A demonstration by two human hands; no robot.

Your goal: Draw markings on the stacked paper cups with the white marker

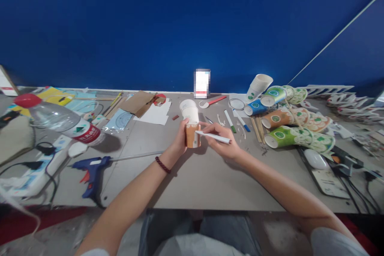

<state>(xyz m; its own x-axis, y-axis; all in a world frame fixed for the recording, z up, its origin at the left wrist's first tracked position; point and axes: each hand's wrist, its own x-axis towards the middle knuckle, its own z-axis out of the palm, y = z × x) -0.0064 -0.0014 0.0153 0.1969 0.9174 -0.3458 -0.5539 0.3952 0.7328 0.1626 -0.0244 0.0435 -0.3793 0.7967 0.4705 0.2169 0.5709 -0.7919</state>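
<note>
Around the left side of an orange-brown paper cup (190, 138) wraps my left hand (181, 138), a beaded bracelet on its wrist. White paper cups (189, 111) sit at the far end of the orange one, in line with it; how they join is hidden by my fingers. My right hand (221, 139) pinches a white marker pen (220, 139), its tip at the right side of the orange cup. Beyond that hand lie a green-capped marker (230, 121) and a blue-capped marker (241, 121).
At left are a plastic bottle (64, 122), a blue glue gun (93, 170) and a power strip (45, 168). Stacked paper cups (288, 136) lie at right, by wooden sticks (257, 129). A phone (202, 84) leans on the blue wall, near a red-handled spoon (213, 102).
</note>
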